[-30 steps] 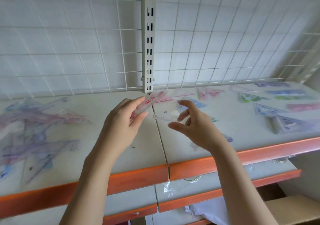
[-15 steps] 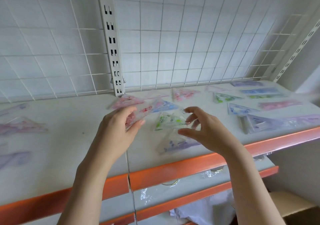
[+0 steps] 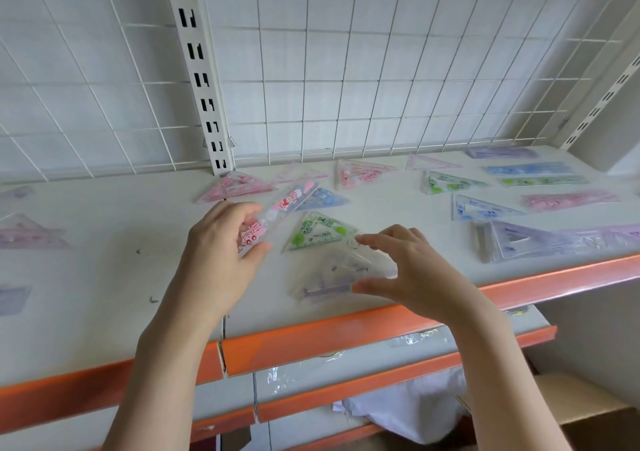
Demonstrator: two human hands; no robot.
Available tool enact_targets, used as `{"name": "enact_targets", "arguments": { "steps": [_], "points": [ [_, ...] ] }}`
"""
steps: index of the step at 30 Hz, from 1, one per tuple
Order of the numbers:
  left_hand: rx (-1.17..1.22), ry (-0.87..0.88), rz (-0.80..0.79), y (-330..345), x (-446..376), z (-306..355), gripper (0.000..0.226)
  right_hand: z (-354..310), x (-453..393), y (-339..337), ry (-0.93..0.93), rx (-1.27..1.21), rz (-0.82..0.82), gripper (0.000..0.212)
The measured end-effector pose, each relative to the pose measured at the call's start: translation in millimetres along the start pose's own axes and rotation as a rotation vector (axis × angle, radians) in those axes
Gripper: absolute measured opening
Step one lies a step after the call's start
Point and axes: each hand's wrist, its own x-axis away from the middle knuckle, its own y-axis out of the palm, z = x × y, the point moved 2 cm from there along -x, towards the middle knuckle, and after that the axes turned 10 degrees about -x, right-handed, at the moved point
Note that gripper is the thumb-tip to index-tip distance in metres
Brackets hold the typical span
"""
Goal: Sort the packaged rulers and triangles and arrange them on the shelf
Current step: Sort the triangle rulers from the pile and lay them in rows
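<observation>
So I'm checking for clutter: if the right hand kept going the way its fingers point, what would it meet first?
Probably the clear triangle lying just under the right hand; its fingers point left, and depth is hard to judge.

Left forearm rises from lower left, bare, wrist straight. Left hand point(image 3: 221, 242) back toward camera, fingers curled, thumb and fingertips pinching pink ruler point(image 3: 273, 213) at its near end, ruler angled up to right. Right forearm rises from lower right, bare. Right hand point(image 3: 412, 270) palm down, fingers spread and lightly bent, index finger extended left, thumb lower and pointing left; whether fingertips touch clear packaged triangle point(image 3: 332, 274) below is unclear.
</observation>
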Motion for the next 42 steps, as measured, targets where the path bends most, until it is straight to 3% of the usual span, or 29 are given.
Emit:
{"name": "enact_targets", "arguments": {
  "steps": [8, 16, 22, 26, 32, 38, 42],
  "points": [
    [-0.028, 0.031, 0.010, -6, 2, 6, 0.036, -5, 1, 7, 0.034, -0.017, 0.016, 0.079],
    [0.064, 0.111, -0.023, -3, -7, 12, 0.045, -9, 15, 6, 0.074, -0.069, 0.191, 0.059],
    [0.215, 0.151, 0.042, -4, -20, 43, 0.023, 4, 27, -8, 0.066, -0.111, 0.282, 0.049],
    [0.411, 0.087, 0.013, 1, -31, 82, 0.042, 21, 25, -32, 0.046, -0.198, 0.311, 0.042],
    [0.694, -0.057, -0.025, 26, -56, 150, 0.052, 69, 23, -79, 0.036, -0.240, 0.317, 0.038],
    [0.699, -0.066, -0.060, 64, -71, 200, 0.099, 123, 28, -121, 0.044, -0.260, 0.334, 0.036],
    [0.712, -0.119, -0.171, 87, -78, 225, 0.107, 154, 31, -138, 0.053, -0.260, 0.324, 0.037]
  ]
}}
